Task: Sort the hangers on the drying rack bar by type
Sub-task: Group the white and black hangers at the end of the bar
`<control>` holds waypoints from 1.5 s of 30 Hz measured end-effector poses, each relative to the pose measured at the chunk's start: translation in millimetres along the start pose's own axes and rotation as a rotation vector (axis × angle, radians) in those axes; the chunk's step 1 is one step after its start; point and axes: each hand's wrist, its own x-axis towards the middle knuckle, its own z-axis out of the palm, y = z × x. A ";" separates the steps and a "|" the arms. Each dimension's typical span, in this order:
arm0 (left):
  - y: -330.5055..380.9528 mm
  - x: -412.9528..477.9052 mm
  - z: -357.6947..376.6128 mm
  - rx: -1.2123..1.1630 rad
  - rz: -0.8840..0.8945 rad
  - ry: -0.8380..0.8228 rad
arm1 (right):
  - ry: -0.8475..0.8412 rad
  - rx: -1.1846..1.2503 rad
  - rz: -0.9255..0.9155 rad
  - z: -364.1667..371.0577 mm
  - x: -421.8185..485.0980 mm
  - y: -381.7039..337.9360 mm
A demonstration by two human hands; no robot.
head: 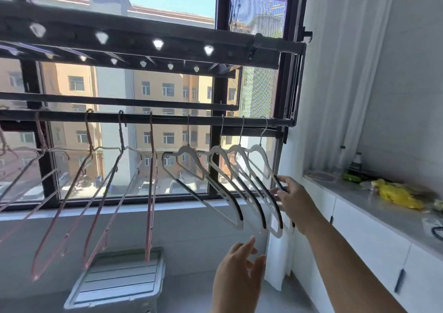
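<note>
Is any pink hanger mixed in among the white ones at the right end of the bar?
No: the white hangers hang together at the right, and all pink hangers hang left of them.

**One wide-angle view from the head**

The camera sits on the person's head, facing the window [167, 13] and drying rack bar [167, 120] at arm's reach. The right hand [291, 200] meets the rightmost hanger [257, 147], and the left hand [239, 272] enters from below.
</note>
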 end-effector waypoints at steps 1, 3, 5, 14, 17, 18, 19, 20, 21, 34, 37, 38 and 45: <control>-2.5 0.1 -0.4 -0.004 -0.007 0.005 | 0.016 0.014 -0.009 0.2 0.4 0.1; -6.5 0.1 -1.1 0.003 -0.007 0.011 | 0.038 0.034 -0.026 -0.8 2.3 1.0; -8.4 -0.9 -2.3 0.013 -0.010 0.014 | 0.052 0.026 -0.038 -2.1 2.7 2.0; -12.7 -3.8 -3.3 0.003 -0.007 0.033 | 0.116 -0.088 -0.106 -2.2 6.4 8.3; -13.4 -4.9 -4.0 0.005 -0.011 0.030 | 0.111 -0.077 -0.096 -2.0 9.4 11.1; -13.2 -5.7 -4.1 0.007 -0.016 0.029 | 0.105 -0.071 -0.081 -2.6 10.5 11.1; -13.0 -6.4 -4.5 0.006 -0.020 0.029 | 0.096 -0.077 -0.065 -3.2 11.0 10.5; -13.0 -7.2 -5.0 0.005 -0.022 0.031 | 0.096 -0.110 -0.056 -3.6 10.8 10.0; -13.3 -7.9 -5.4 0.005 -0.023 0.032 | 0.125 -0.179 -0.071 -3.9 10.1 9.4; -6.7 -7.2 -9.0 0.018 -0.013 0.048 | 0.023 -0.674 -0.281 16.2 6.3 -11.9; -1.9 -1.5 -14.9 0.005 -0.011 0.064 | -0.002 -0.624 -0.215 14.7 8.1 -14.2; -0.4 0.2 -16.8 0.002 -0.008 0.070 | -0.019 -0.586 -0.184 14.2 7.5 -14.6; 1.5 3.6 -16.1 0.009 -0.007 0.070 | -0.038 -0.332 -0.075 16.3 3.9 -10.2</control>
